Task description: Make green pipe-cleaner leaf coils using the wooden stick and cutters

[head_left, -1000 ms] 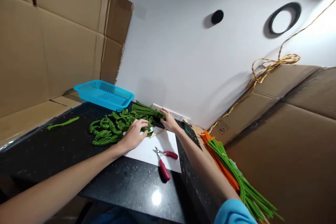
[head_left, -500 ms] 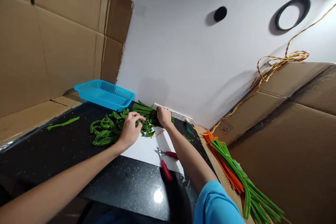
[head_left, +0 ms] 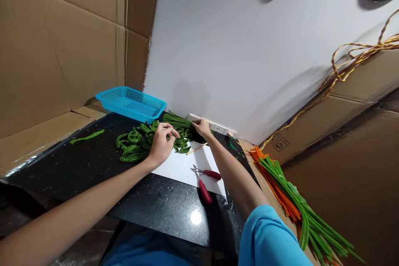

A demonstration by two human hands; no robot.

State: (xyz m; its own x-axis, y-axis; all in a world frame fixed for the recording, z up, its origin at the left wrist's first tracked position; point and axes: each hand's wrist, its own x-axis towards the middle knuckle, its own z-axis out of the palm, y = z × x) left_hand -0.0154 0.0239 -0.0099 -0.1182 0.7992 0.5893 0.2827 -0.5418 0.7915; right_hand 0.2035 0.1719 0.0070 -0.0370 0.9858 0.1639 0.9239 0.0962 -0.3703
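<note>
My left hand (head_left: 163,143) hovers over a pile of bent green pipe cleaner loops (head_left: 132,149); its fingers are curved and apart, with nothing visible between them. My right hand (head_left: 203,128) is closed at the near right end of a bundle of straight green pipe cleaners (head_left: 177,120), its fingertips pinched on stems there. How many stems it grips is hidden. Below both hands lies a white sheet (head_left: 177,172). Pliers with red handles (head_left: 205,191) rest open on it, partly over its front edge. A thin tan stick (head_left: 197,148) lies on the sheet's far side.
A blue perforated basket (head_left: 132,106) stands at the back left. One flat green strip (head_left: 87,136) lies on the black tabletop (head_left: 93,162). Orange stems (head_left: 282,195) and longer green stems (head_left: 299,203) lie on cardboard at right. A power strip (head_left: 220,129) sits by the wall.
The view has shifted, so everything sits slightly differently in frame. My right hand has drawn its fingers together at the bundle's end. My left hand stays over the loops.
</note>
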